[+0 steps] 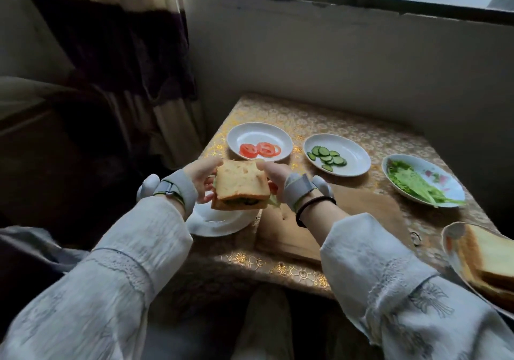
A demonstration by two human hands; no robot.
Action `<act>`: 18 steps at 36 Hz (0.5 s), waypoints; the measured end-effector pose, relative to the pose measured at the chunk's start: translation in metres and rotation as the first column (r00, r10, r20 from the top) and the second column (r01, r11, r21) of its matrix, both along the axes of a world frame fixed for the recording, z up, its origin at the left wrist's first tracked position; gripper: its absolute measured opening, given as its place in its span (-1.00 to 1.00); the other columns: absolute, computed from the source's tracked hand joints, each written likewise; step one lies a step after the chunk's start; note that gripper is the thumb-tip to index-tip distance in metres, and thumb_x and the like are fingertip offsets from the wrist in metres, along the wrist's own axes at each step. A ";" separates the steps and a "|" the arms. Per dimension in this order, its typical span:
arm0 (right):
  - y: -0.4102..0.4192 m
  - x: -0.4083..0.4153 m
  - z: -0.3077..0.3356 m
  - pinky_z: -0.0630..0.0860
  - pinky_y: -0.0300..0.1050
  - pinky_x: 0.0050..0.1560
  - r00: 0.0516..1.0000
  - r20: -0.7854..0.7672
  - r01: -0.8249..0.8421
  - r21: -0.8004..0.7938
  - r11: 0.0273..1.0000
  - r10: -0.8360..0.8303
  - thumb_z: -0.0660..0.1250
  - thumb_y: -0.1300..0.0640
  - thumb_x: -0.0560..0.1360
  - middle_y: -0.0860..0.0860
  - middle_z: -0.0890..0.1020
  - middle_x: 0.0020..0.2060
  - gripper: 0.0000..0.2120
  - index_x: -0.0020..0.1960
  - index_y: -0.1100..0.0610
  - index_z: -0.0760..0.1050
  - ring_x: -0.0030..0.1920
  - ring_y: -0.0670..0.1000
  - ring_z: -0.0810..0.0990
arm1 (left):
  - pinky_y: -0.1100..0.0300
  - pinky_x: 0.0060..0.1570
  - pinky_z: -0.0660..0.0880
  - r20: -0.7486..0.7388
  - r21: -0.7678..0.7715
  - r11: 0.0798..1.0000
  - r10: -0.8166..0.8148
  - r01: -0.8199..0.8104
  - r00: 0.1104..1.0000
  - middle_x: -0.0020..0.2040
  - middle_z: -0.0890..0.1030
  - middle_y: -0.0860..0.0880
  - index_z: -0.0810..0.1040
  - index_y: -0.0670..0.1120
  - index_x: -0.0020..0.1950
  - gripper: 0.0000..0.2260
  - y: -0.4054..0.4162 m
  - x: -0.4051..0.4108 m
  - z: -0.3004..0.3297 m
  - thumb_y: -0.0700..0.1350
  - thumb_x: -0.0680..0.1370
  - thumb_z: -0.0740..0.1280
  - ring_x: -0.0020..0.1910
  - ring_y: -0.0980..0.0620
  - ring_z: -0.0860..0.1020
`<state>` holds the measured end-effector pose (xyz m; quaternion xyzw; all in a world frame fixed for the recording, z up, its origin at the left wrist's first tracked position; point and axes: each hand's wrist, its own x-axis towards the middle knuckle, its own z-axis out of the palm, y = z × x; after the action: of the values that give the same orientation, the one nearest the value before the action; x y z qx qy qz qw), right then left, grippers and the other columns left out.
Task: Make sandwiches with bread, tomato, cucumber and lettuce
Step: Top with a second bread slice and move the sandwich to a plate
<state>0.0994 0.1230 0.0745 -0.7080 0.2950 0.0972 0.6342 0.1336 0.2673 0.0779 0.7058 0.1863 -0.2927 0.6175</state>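
A filled sandwich [239,184] hangs in the air above a white plate [215,222]. My left hand [200,180] grips its left edge and my right hand [275,176] grips its right edge. Cucumber and lettuce show between the two bread slices. Tomato slices [260,149] lie in a white dish at the back left. Beside them, cucumber slices [328,157] fill part of a second dish. Lettuce [414,184] sits in a flowered dish on the right. Stacked bread slices [485,265] rest on a plate at the right edge.
A wooden cutting board [358,220] lies under my right wrist on the gold-patterned tablecloth [333,120]. The table stands against a wall under a window. A dark curtain [116,54] hangs to the left. My knees are below the table's front edge.
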 end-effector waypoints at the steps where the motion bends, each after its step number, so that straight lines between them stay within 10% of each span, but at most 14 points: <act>1: 0.006 0.001 -0.003 0.49 -0.03 0.21 1.000 -0.004 -0.006 0.014 1.000 0.006 0.29 0.04 0.51 0.06 0.48 0.09 -0.54 0.36 0.19 0.38 0.12 0.09 0.51 | 0.16 0.02 0.31 -0.001 0.003 1.000 0.012 -0.012 1.000 -0.19 0.44 0.00 0.41 -0.09 0.13 -0.77 0.006 0.001 -0.004 0.01 0.56 0.20 -0.22 0.08 0.40; 8: 0.034 0.013 -0.017 0.47 -0.05 0.21 0.997 -0.040 -0.061 0.015 0.998 0.062 0.23 0.06 0.56 0.11 0.50 0.26 -0.57 0.36 0.24 0.35 0.18 0.10 0.52 | 0.21 -0.30 0.34 -0.049 0.027 0.998 0.056 -0.055 0.997 -0.23 0.42 0.00 0.41 -0.08 0.11 -0.80 0.035 0.000 -0.022 0.01 0.57 0.21 -0.27 0.09 0.40; 13: 0.037 0.013 -0.018 0.42 0.00 0.31 0.991 -0.066 -0.121 -0.151 0.981 0.112 0.22 0.12 0.58 0.18 0.49 0.32 -0.60 0.34 0.31 0.37 0.31 0.14 0.49 | 0.21 -0.25 0.39 -0.067 0.053 0.998 0.025 -0.022 0.997 -0.25 0.45 -0.01 0.40 -0.10 -0.13 -0.82 0.039 0.002 -0.024 -0.02 0.58 0.17 -0.28 0.07 0.43; 18: 0.035 0.017 -0.024 0.44 -0.06 0.23 0.991 -0.072 -0.130 -0.216 0.968 0.117 0.26 0.12 0.55 0.17 0.51 0.29 -0.57 0.35 0.32 0.37 0.28 0.13 0.51 | 0.14 0.04 0.43 -0.010 0.094 0.995 0.018 -0.017 1.000 -0.15 0.46 -0.06 0.38 -0.12 0.22 -0.76 0.036 0.000 -0.025 -0.09 0.58 0.18 -0.17 0.02 0.48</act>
<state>0.1163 0.1584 0.0501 -0.7878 0.2777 0.1236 0.5356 0.1341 0.3029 0.0530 0.7309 0.2093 -0.2819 0.5853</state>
